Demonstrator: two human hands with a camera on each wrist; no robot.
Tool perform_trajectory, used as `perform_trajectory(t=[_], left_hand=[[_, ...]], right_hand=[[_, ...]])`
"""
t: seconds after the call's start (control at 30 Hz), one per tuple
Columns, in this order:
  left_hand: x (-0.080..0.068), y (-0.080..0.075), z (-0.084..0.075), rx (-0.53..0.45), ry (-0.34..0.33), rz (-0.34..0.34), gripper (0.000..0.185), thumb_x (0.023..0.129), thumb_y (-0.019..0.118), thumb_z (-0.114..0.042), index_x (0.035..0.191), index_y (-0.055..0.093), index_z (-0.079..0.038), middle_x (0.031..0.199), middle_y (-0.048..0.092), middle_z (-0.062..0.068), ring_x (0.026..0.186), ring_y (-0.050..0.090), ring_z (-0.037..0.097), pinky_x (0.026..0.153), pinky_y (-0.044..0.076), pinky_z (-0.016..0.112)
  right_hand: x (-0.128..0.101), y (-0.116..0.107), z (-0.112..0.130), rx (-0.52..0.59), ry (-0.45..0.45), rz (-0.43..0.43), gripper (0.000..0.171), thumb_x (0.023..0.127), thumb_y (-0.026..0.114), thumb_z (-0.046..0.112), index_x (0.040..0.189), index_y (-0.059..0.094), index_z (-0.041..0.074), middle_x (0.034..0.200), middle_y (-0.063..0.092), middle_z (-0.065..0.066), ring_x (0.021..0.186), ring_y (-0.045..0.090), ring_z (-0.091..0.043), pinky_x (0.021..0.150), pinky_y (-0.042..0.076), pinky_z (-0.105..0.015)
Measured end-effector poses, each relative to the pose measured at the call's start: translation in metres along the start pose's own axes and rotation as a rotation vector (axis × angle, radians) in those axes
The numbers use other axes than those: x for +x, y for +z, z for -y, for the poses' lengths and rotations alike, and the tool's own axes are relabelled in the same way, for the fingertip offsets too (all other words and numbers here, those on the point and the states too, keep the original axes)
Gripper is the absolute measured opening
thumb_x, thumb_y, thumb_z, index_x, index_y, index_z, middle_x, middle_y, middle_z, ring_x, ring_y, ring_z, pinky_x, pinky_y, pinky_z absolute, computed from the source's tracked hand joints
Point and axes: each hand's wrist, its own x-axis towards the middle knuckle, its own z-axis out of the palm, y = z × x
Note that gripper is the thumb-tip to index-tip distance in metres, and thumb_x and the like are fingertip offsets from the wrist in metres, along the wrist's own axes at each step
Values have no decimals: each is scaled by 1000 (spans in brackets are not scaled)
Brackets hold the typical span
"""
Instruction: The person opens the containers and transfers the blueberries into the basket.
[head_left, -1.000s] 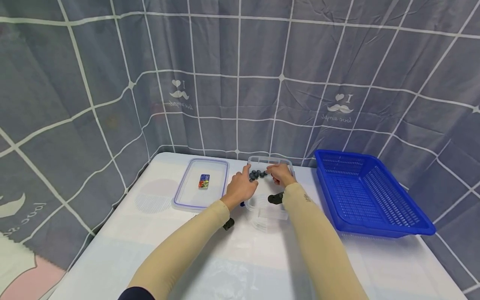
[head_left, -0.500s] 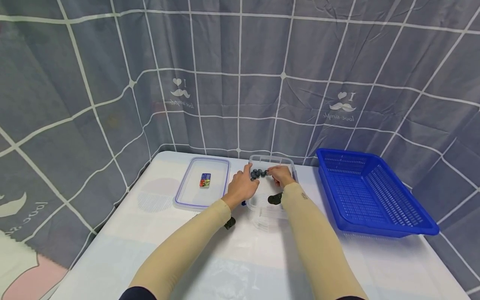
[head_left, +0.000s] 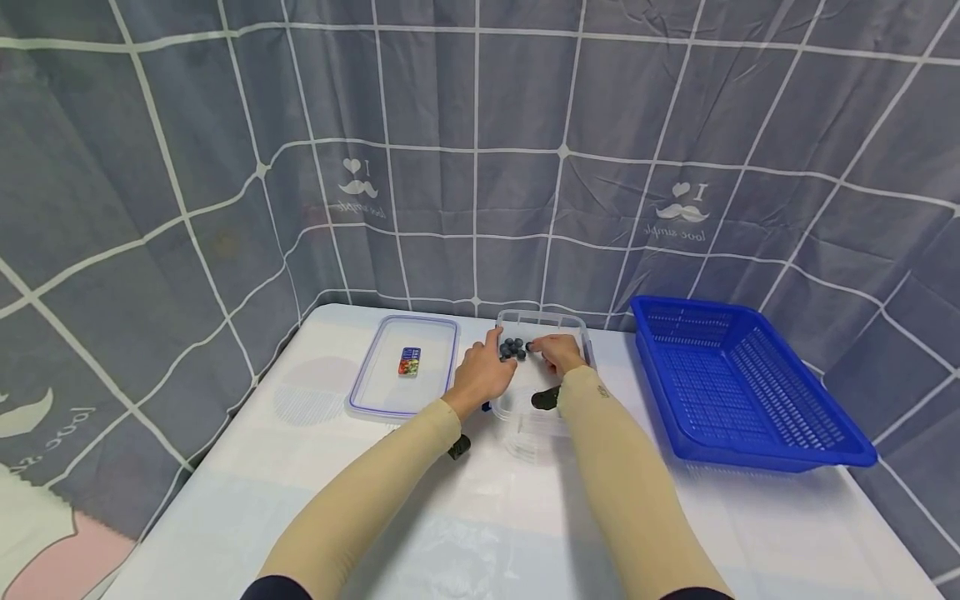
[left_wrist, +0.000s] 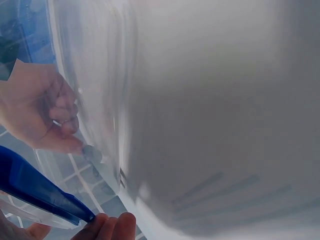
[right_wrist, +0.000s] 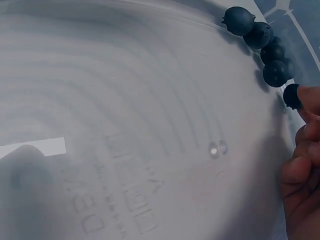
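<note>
Our left hand (head_left: 480, 372) grips clear box (right_wrist: 145, 110) at its 9 o'clock side; right hand (head_left: 558, 353) pinches one blueberry (right_wrist: 291, 96), just beside other blueberries (right_wrist: 259, 36) around box's 11 o'clock. Best we brace box firmly, pinch lightly, sparing skin.

Clear plastic box (head_left: 527, 377), open at the top, rounded at the corners, with curved lines and faint lettering in the bottom. Standing upright on the table (head_left: 405, 533), gripped at its left side by the left hand (head_left: 480, 371). In its far left part, a cluster of small, round, dark blue blueberries (right_wrist: 259, 36), several touching. Just beside the cluster, one separate blueberry (right_wrist: 291, 96), pinched in the fingertips of the right hand (head_left: 557, 353); hard to tell whether lifted off the bottom.
</note>
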Motion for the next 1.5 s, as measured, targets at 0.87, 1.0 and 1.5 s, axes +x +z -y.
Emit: perform_trajectory(t=[0.87,1.0,1.5], left_hand=[[-2,-4,2,-14,3,2,66,98,54,-38,159,30,-28,142,51,20,129,52,37,97,47,57],[-1,-4,2,-14,-1,9,66,99,54,-37,159,29,-27,143,51,20,128,52,37,96,47,57],[-2,-4,3,-10,10,6,67,98,54,-38,159,29,-26,140,52,20,126,54,37,93,49,56]], right_hand=[[-13,3,4,-95,-31,-28,27,92,70,12,117,74,4,48,39,8,43,34,-8,44,32,-25],[-15,2,6,-91,-33,-29,27,91,71,13,116,74,4,50,39,8,45,33,-8,46,31,-25],[-18,-4,27,-218,-95,32,29,92,72,23,118,75,9,68,43,3,43,28,-10,44,29,-27]])
